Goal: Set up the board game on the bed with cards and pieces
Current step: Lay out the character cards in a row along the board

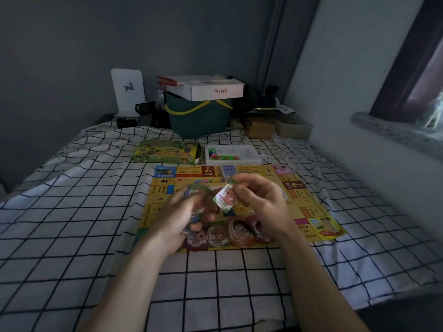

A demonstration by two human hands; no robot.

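Blurring over the board (309, 202) — both hands (261, 202) hold cards (224, 198).

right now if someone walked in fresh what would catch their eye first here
The two hands over the middle of the bright yellow game board: the right hand pinches a single card while the left hand grips a stack of cards. Along the board's near edge lie several piles of character cards. Behind the board sit the green game box and a white tray of colourful pieces on the checked bedsheet.
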